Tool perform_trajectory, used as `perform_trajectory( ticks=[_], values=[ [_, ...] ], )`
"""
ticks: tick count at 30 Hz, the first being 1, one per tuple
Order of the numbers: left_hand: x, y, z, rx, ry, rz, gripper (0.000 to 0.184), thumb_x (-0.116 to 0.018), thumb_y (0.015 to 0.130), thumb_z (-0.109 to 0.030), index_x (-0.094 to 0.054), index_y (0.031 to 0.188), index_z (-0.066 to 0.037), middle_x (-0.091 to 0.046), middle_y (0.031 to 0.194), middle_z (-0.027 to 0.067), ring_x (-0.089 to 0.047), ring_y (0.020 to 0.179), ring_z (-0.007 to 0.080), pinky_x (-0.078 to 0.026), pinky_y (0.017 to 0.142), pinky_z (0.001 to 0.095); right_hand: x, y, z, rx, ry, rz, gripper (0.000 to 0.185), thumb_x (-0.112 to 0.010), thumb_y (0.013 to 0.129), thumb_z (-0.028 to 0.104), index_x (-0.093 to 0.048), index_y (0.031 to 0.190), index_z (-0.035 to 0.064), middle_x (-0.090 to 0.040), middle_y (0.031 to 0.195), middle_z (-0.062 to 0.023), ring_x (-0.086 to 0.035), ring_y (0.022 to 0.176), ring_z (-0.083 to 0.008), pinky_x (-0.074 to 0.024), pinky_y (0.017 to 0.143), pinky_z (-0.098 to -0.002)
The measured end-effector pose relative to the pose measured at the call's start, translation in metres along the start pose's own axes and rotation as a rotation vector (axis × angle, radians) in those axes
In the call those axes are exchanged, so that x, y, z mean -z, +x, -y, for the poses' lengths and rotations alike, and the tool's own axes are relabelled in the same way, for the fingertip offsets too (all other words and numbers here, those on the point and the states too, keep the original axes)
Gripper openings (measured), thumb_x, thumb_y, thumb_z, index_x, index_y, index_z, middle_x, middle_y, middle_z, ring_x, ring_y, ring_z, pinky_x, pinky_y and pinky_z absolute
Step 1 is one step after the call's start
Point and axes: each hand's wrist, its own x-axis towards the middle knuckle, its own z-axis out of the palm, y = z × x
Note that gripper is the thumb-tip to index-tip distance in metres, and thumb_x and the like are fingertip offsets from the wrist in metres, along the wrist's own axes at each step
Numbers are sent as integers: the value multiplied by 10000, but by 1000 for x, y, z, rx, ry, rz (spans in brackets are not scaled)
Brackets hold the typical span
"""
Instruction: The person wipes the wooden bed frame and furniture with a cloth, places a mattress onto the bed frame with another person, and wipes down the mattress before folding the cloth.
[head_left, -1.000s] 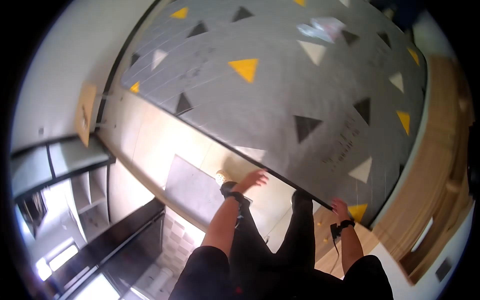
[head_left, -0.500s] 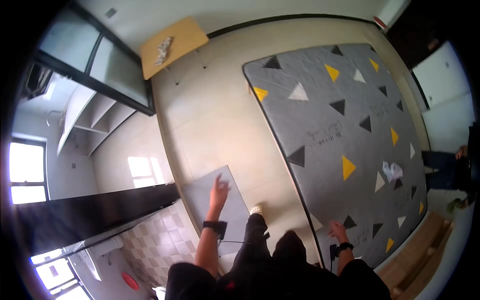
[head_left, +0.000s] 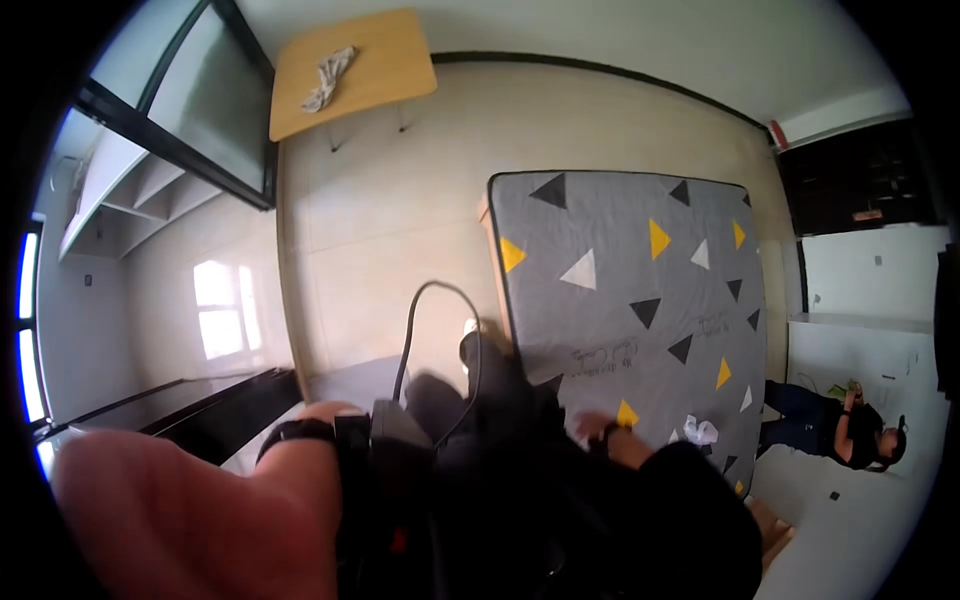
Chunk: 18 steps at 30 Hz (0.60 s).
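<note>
My left hand (head_left: 180, 510) looms very close to the camera at the lower left, large and blurred, its fingers not distinguishable. A dark wrist strap and a black device with a looping cable (head_left: 412, 325) are beside it. My right hand (head_left: 590, 425), with a dark band at the wrist, hovers over or near the left edge of the grey mattress (head_left: 670, 280). Its fingers are smeared by motion, and I see no object in it. The mattress carries yellow, white and dark triangles. A crumpled whitish plastic bag (head_left: 700, 430) lies on its near right part.
A wooden table (head_left: 390, 60) with a crumpled cloth (head_left: 330, 78) stands at the upper left. Another person (head_left: 850, 425) stands to the right beyond the mattress, holding something green. A dark-framed glass partition (head_left: 210, 110) and a black counter (head_left: 220, 415) are on the left.
My left hand has come from over the grey floor mat up close to the camera. My right hand has shifted left across the mattress. The view has turned, showing more of the other person.
</note>
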Motion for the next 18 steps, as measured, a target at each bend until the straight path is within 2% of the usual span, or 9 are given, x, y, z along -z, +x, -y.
perform_trajectory(
  ticks=[1,3,4,7,8,12,14,16,18],
  values=[
    [1,16,15,9,26,12,166,-698,603,7,-575,712,-19,-484,637,47,-484,632,190,-392,526,287,81,1,98,-489,617,-52,196,-539,799,134,-570,980,66,-632,856,-76,-591,769,-207,-467,666,-341],
    [10,46,34,-7,63,-174,131,-662,672,-10,-535,644,-26,-530,662,102,-512,660,208,-400,554,298,167,55,240,-21,131,-395,232,-510,827,272,-607,900,74,-631,731,-103,-607,682,-225,-475,648,-353],
    [17,58,58,-21,100,-186,128,-650,686,-14,-524,680,-33,-523,696,102,-503,689,201,-395,579,296,211,72,321,36,29,-497,259,-517,839,275,-612,969,71,-627,735,-70,-599,691,-182,-476,674,-319],
    [42,82,123,-82,211,-139,143,-614,726,-26,-489,790,-57,-500,801,101,-477,778,181,-378,653,288,310,125,490,373,225,-598,222,-491,913,156,-571,1088,45,-602,776,-21,-565,712,-98,-468,673,-245],
    [52,91,145,-101,242,-114,155,-602,740,-30,-477,826,-65,-492,836,101,-468,807,174,-373,678,285,336,145,531,401,309,-659,210,-472,922,136,-577,1074,37,-601,774,-23,-561,708,-94,-468,689,-232],
    [97,143,227,-119,350,47,222,-553,795,-47,-431,972,-97,-462,975,100,-433,924,146,-350,778,275,390,182,649,545,392,-845,221,-494,909,115,-572,1087,9,-603,837,-45,-577,764,-97,-483,696,-236],
    [121,169,270,-189,425,126,261,-529,822,-55,-408,1045,-113,-447,1044,99,-416,983,132,-339,827,269,394,230,653,428,593,-884,230,-521,896,123,-578,1089,11,-609,860,-59,-590,784,-104,-492,695,-238],
    [137,194,318,-223,528,232,302,-505,849,-63,-385,1118,-128,-432,1114,98,-398,1042,119,-328,877,264,396,265,658,220,439,-710,226,-518,878,102,-594,1080,34,-629,864,-58,-596,757,-107,-488,689,-231],
    [141,212,354,-252,615,344,345,-481,876,-71,-362,1191,-144,-416,1183,98,-381,1101,105,-317,927,259,378,262,667,192,400,-604,224,-518,870,93,-598,1070,34,-630,824,-42,-594,745,-101,-479,684,-226]
  ],
)
